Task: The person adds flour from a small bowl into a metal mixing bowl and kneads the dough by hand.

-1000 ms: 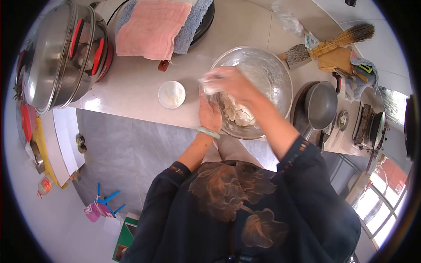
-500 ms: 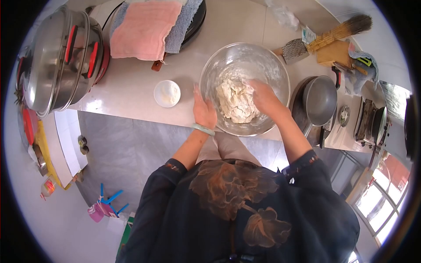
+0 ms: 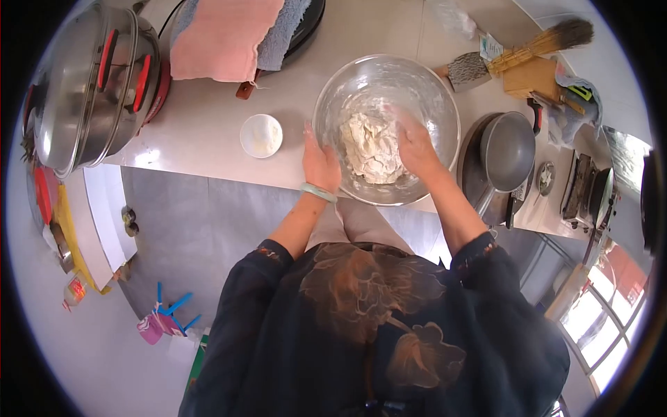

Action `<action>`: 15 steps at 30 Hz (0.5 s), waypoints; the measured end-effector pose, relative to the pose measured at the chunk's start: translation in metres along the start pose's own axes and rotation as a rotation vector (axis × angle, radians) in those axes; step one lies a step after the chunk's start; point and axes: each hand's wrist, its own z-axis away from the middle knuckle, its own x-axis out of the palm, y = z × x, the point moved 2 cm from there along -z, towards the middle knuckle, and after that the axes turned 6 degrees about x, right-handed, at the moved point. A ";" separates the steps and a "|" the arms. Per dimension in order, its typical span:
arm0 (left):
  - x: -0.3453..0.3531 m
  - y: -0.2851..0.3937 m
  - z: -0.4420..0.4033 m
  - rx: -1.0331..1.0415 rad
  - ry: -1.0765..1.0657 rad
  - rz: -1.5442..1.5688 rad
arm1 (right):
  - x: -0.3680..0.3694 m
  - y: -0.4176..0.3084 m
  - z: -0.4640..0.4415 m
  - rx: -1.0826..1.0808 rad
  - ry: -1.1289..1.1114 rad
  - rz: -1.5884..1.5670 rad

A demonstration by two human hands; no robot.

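A rough, floury lump of dough (image 3: 372,149) lies in a large metal bowl (image 3: 445,104) at the counter's front edge. My right hand (image 3: 415,146) is inside the bowl, against the dough's right side; its fingers are stretched out and slightly blurred, holding nothing. Outside the bowl, my left hand (image 3: 321,167) rests along the left wall with straight fingers, the palm side toward the metal. A pale green bangle (image 3: 318,192) circles my left wrist. Left of that hand stands a small white bowl (image 3: 261,136) with some pale residue inside.
A steamer pot (image 3: 76,90) with red handles fills the left end. Pink cloth (image 3: 222,38) covers part of a dark pan at the back. Right of the bowl sit a grey frying pan (image 3: 508,149) and a straw brush (image 3: 538,48). A stove (image 3: 580,187) stands farther right.
My right hand has shifted slightly along the dough's right side, its fingers still extended. My left hand keeps its place beside the bowl. The whole view has shifted a little.
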 end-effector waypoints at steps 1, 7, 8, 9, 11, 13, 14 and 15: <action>0.001 0.002 -0.009 0.027 0.012 -0.018 | 0.009 0.019 -0.006 0.030 -0.025 0.027; 0.000 0.007 -0.010 0.032 0.030 -0.034 | 0.073 0.006 -0.009 -0.088 -0.138 0.631; 0.002 0.006 -0.010 0.038 0.042 -0.025 | 0.075 0.002 -0.010 -0.080 -0.172 0.669; 0.004 0.003 -0.010 0.046 0.060 -0.018 | 0.077 -0.001 -0.014 -0.079 -0.205 0.706; 0.004 -0.001 -0.007 0.066 0.075 0.008 | 0.081 0.001 -0.012 -0.092 -0.231 0.728; 0.005 0.000 -0.010 0.109 0.085 0.060 | 0.080 0.004 -0.012 -0.138 -0.195 0.718; 0.006 0.002 -0.015 0.120 0.095 0.023 | 0.074 0.004 -0.019 -0.151 -0.232 0.753; 0.005 0.005 -0.013 0.125 0.100 -0.018 | 0.065 -0.001 -0.025 -0.159 -0.274 0.783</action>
